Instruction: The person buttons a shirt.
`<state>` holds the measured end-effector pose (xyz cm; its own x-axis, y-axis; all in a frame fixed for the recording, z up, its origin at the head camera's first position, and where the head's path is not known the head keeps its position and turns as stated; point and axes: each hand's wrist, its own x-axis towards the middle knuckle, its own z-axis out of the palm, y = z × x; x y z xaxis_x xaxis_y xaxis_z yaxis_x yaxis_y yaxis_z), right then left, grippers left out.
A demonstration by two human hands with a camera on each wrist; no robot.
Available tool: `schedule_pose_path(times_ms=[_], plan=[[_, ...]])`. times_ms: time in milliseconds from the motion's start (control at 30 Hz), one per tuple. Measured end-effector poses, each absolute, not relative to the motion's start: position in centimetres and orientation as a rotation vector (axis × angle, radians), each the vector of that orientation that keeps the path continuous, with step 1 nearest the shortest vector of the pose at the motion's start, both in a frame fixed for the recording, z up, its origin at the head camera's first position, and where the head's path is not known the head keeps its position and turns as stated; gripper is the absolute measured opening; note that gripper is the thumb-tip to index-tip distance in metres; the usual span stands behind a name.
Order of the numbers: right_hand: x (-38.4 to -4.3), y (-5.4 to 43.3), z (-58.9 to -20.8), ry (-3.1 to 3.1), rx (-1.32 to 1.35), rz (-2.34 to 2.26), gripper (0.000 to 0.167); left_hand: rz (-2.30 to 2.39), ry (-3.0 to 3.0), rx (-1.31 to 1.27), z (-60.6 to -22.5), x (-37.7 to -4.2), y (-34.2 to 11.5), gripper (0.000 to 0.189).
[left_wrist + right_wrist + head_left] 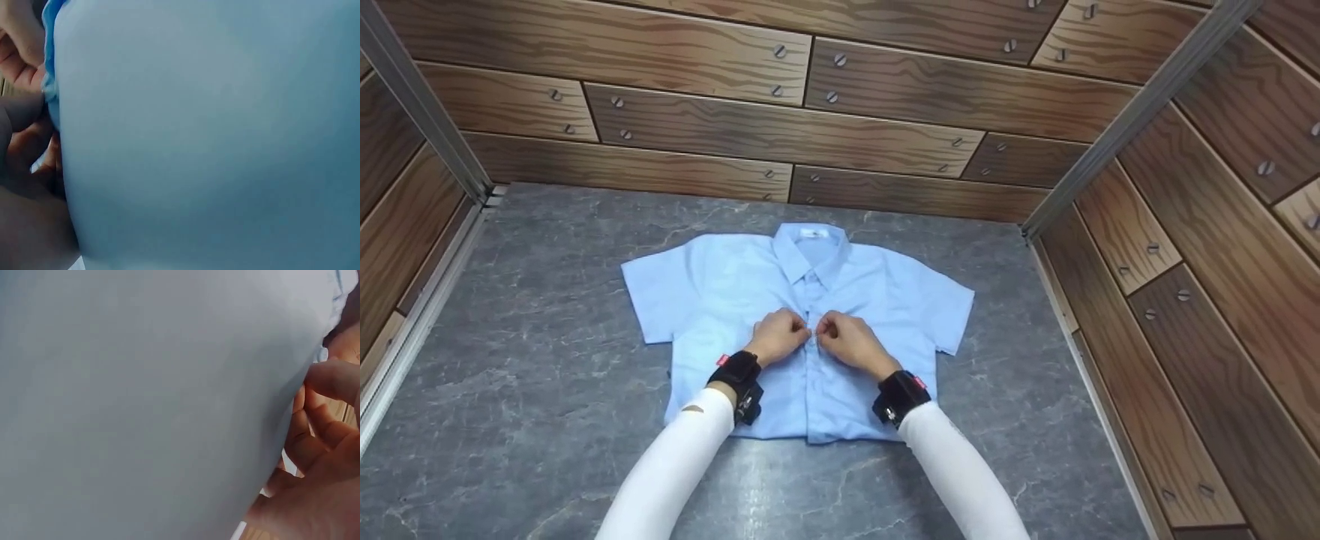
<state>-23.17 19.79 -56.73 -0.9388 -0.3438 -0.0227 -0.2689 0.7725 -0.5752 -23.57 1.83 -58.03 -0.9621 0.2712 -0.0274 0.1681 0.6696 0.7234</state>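
A light blue short-sleeved shirt (735, 277) lies face up and spread out, its collar (812, 247) toward the back wall. My left hand (778, 335) pinches the front placket at mid-chest from the left side. Just across from it, my right hand (849, 341) pinches the same strip from the right, fingertips close together. In the left wrist view, thumb and fingers of the left hand (25, 140) grip the raised cloth edge near a small button (49, 90). The right wrist view has the right hand's fingers (332, 382) curled at the fabric edge; cloth fills most of that view.
The shirt rests on a grey marbled surface (540, 360). Wood-patterned panels (697, 112) stand behind it and at both sides, with metal corner posts (1140, 112). Black wrist straps (901, 397) and white sleeves (675, 465) cover my wrists and forearms.
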Motion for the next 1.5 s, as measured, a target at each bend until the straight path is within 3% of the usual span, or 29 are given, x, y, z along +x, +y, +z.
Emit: schedule_pose_path(times_ms=[33, 133, 333, 533, 667, 900, 1133, 1300, 1500], plan=[[-23.1, 19.8, -56.7, 2.858, -0.487, -0.884, 0.009, 1.169, 2.797, 0.361, -58.2, -23.5, 1.9, 0.007], [-22.9, 19.9, -56.8, 2.979, -0.448, -0.771, 0.019, 1.103, 2.939, 0.429, -58.8, -23.3, 1.5, 0.032], [-22.7, 20.3, -56.7, 2.998, -0.246, -0.374, 0.043, 0.686, 2.946, 0.597, -58.7, -23.2, -0.3, 0.043], [-23.5, 20.7, -56.7, 2.803, -0.261, -0.292, 0.064, 0.438, 2.762, 0.57, -58.4, -23.7, -1.5, 0.074], [-24.4, 20.7, -56.7, 2.759, -0.313, -0.279, 0.073, 0.364, 2.758, 0.513, -58.2, -24.5, -1.8, 0.084], [-25.7, 20.6, -56.0, 2.817, -0.31, -0.276, 0.073, 0.292, 2.931, 0.501, -57.1, -25.4, -1.1, 0.085], [-23.7, 21.0, -54.7, 2.897, -0.328, -0.301, 0.058, 0.367, 2.822, 0.557, -55.8, -22.9, -1.9, 0.083], [-22.7, 21.2, -55.2, 2.812, -0.253, -0.268, 0.064, 0.374, 2.703, 0.537, -56.1, -22.0, -3.5, 0.096], [-23.4, 21.1, -56.1, 2.794, -0.223, -0.288, 0.069, 0.408, 2.705, 0.564, -57.0, -23.2, -4.4, 0.1]])
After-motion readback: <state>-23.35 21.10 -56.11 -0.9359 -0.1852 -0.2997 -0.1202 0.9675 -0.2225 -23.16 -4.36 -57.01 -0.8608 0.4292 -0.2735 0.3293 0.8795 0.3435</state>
